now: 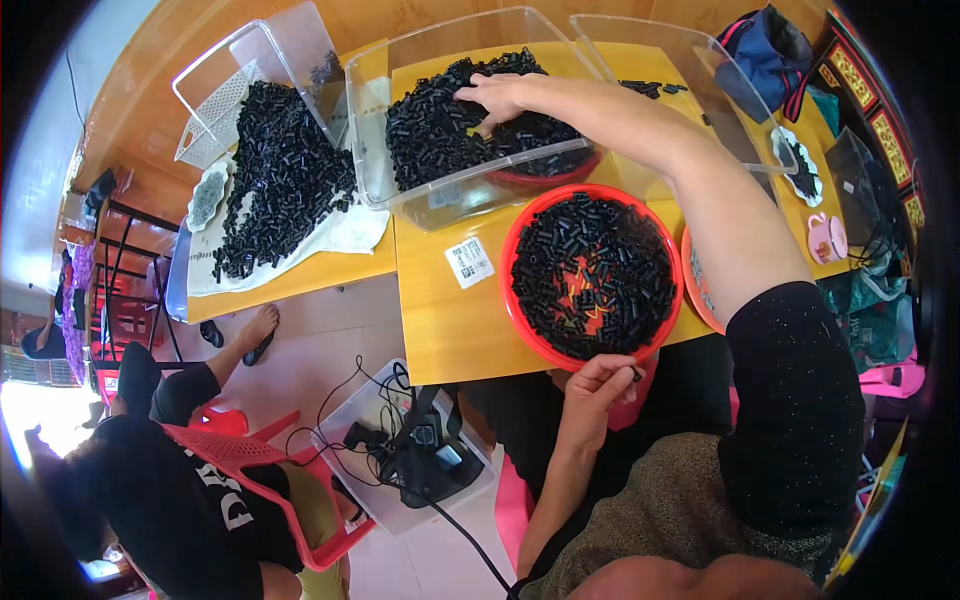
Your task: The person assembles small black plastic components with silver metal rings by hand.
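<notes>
My left hand (595, 395) is at the near rim of a red round basin (512, 300), thumb and finger pinched on a small black tube piece (637, 374). Many short black tube pieces (590, 235) fill the basin, and its red bottom shows through in the middle. My right arm stretches across to a clear plastic bin (440, 195). Inside it, my right hand (500, 98) rests on a heap of black tube pieces (430, 130), fingers apart and thumb spread; nothing shows gripped in it. Part of another red rim shows through the bin's front wall.
Left lies a large pile of black pieces (285, 190) on a white cloth (350, 235), beside a tilted clear bin (265, 40). A pink cup (826, 238) stands at right. A crate of cables (400, 500) is on the floor. Another person (180, 500) sits on a red chair at lower left.
</notes>
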`<state>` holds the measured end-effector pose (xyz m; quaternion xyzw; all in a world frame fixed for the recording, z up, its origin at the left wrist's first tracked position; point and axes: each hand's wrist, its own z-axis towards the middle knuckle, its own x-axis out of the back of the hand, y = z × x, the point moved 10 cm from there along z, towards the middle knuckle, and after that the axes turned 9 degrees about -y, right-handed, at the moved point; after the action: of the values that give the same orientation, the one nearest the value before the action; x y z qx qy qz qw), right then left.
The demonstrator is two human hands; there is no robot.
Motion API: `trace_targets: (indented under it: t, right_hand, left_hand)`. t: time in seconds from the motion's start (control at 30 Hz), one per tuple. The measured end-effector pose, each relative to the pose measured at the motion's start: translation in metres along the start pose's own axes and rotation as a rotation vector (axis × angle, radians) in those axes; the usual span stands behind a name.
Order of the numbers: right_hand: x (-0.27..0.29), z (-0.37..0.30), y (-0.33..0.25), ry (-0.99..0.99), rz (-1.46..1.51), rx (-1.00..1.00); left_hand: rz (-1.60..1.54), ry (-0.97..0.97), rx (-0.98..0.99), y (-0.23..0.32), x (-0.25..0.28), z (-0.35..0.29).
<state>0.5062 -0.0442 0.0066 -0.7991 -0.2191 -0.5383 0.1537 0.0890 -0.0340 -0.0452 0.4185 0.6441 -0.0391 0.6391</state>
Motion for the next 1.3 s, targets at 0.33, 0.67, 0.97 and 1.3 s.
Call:
trace_targets:
  t: [0.33, 0.67, 0.97, 1.3]
  right_hand:
    - [-0.001, -0.005, 0.002, 0.170, 0.102, -0.149]
    - [0.002, 0.001, -0.017, 0.137, 0.133, 0.025]
    - [0.058, -0.081, 0.028, 0.074, 0.864, -0.196]
    - [-0.012, -0.254, -0.075, -0.324, 1.160, -0.068]
  left_hand:
    - [-0.049, -0.007, -0.004, 0.002, 0.002, 0.000]
    - [-0.047, 0.021, -0.001, 0.005, 0.005, 0.002]
    - [-0.085, 0.009, -0.018, 0.002, 0.005, 0.002]
    - [-0.014, 0.032, -0.055, 0.005, 0.002, 0.004]
